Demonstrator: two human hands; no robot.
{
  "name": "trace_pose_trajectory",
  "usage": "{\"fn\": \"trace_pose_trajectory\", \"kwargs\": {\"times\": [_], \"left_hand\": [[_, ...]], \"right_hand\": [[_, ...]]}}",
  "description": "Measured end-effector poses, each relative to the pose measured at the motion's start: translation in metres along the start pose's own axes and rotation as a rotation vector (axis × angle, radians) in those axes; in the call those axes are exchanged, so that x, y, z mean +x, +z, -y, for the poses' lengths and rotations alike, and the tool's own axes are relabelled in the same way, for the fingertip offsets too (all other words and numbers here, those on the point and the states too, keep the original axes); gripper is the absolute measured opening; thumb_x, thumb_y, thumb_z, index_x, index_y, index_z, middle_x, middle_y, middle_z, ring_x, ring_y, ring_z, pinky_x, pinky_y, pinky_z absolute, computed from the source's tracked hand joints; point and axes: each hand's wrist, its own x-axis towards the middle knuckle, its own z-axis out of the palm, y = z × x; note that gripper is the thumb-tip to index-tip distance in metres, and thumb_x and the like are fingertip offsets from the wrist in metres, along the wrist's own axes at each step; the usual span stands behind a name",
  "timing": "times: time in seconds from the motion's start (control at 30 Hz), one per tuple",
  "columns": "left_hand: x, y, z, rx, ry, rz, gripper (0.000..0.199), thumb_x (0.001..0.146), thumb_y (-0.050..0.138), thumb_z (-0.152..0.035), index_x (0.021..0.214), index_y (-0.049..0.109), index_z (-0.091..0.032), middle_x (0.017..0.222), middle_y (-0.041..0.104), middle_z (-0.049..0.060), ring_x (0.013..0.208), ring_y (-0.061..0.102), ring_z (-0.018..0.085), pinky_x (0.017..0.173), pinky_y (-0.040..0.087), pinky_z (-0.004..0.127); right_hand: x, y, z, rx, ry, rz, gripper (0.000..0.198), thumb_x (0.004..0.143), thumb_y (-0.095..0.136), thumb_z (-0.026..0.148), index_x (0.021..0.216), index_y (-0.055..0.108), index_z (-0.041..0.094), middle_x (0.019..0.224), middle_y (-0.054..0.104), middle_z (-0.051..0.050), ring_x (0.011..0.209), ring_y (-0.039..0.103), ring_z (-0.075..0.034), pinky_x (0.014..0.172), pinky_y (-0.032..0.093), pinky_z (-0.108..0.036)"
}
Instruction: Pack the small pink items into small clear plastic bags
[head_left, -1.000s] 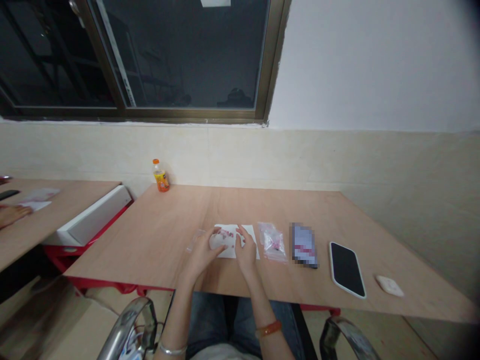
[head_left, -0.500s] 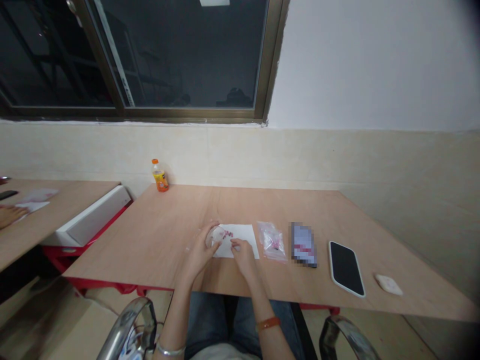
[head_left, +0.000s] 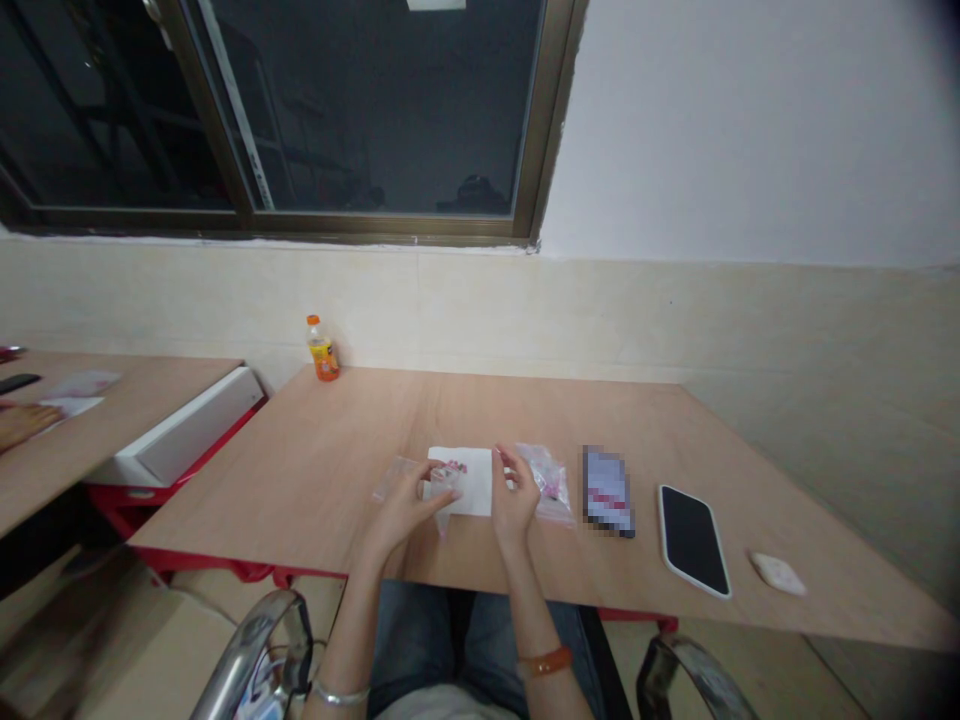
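Observation:
A white sheet of paper [head_left: 476, 490] lies on the wooden table in front of me. Small pink and red pieces [head_left: 455, 467] sit near its upper left part. My left hand [head_left: 409, 507] grips a small clear plastic bag [head_left: 444, 483] between thumb and fingers, its lower end hanging over the paper's front edge. At the paper's right edge is my right hand [head_left: 516, 497], fingers curled; whatever they pinch is too small to make out. Beside it lies a clear bag with pink bits [head_left: 553, 488], partly behind that hand. Another clear plastic piece [head_left: 393, 477] lies left of the paper.
To the right lie a blurred-out phone-shaped item [head_left: 607, 490], a dark-screened phone with a white rim [head_left: 694, 540] and a white case [head_left: 778, 571]. An orange drink bottle [head_left: 322, 350] stands at the back left. Another person's hand [head_left: 26, 425] rests on the neighbouring table.
My right hand has moved right, from over the paper to its right edge. The bag in my left hand now hangs lower, toward the table's front.

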Motion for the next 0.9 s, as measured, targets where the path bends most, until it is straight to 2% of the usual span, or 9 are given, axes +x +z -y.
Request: {"fn": "trace_pose_trajectory", "kwargs": {"times": [0.1,0.33,0.43,0.53,0.67,0.8,0.9], "left_hand": [[-0.001,0.0,-0.004,0.014,-0.011,0.015,0.038,0.071,0.066,-0.038,0.104,0.06,-0.019,0.105,0.066,0.005,0.097,0.06,0.021,0.088,0.047,0.035],[-0.002,-0.003,-0.014,-0.001,-0.012,0.057,0.035,0.072,0.065,-0.03,0.105,0.06,-0.021,0.103,0.066,0.002,0.093,0.06,0.019,0.084,0.048,0.032],[-0.002,-0.003,-0.017,0.001,-0.021,0.046,0.036,0.071,0.066,-0.028,0.105,0.059,-0.021,0.103,0.066,0.003,0.094,0.06,0.019,0.085,0.048,0.033],[-0.003,-0.002,-0.017,0.021,-0.031,0.019,0.034,0.07,0.066,-0.027,0.103,0.059,-0.019,0.102,0.066,0.003,0.095,0.059,0.019,0.087,0.047,0.033],[-0.003,-0.002,-0.011,-0.01,-0.036,0.008,0.033,0.071,0.065,-0.027,0.102,0.059,-0.019,0.1,0.066,0.003,0.094,0.06,0.018,0.086,0.047,0.032],[-0.001,-0.005,-0.001,-0.028,-0.008,-0.009,0.038,0.071,0.066,-0.029,0.106,0.057,-0.018,0.104,0.065,0.004,0.099,0.059,0.018,0.09,0.045,0.032],[0.001,-0.006,0.005,-0.044,0.003,-0.012,0.042,0.07,0.067,-0.03,0.109,0.056,-0.018,0.108,0.064,0.006,0.102,0.058,0.019,0.092,0.044,0.033]], "right_hand": [[-0.002,-0.001,0.018,0.041,-0.047,-0.004,0.03,0.08,0.054,0.038,0.094,0.067,0.015,0.09,0.068,-0.01,0.08,0.061,-0.02,0.066,0.047,-0.031],[-0.01,0.001,0.04,0.049,-0.15,0.271,0.02,0.078,0.058,0.031,0.092,0.068,0.019,0.09,0.069,-0.007,0.083,0.061,-0.019,0.073,0.049,-0.032],[-0.011,0.002,0.037,0.03,-0.144,0.292,0.021,0.08,0.056,0.031,0.093,0.068,0.019,0.091,0.069,-0.008,0.084,0.062,-0.02,0.074,0.049,-0.033],[-0.01,0.006,0.023,0.006,-0.107,0.253,0.024,0.082,0.052,0.032,0.094,0.067,0.017,0.093,0.069,-0.009,0.085,0.062,-0.02,0.076,0.049,-0.034],[-0.01,0.014,-0.013,-0.135,-0.101,0.255,0.03,0.084,0.044,0.029,0.102,0.064,0.015,0.099,0.067,-0.011,0.092,0.06,-0.022,0.082,0.047,-0.038],[-0.017,0.019,-0.047,-0.32,-0.163,0.388,0.031,0.083,0.041,0.022,0.105,0.062,0.013,0.102,0.065,-0.013,0.099,0.057,-0.023,0.089,0.044,-0.04],[-0.024,0.02,-0.062,-0.419,-0.205,0.5,0.034,0.083,0.04,0.019,0.112,0.058,0.014,0.114,0.06,-0.013,0.11,0.052,-0.024,0.096,0.039,-0.041]]}}
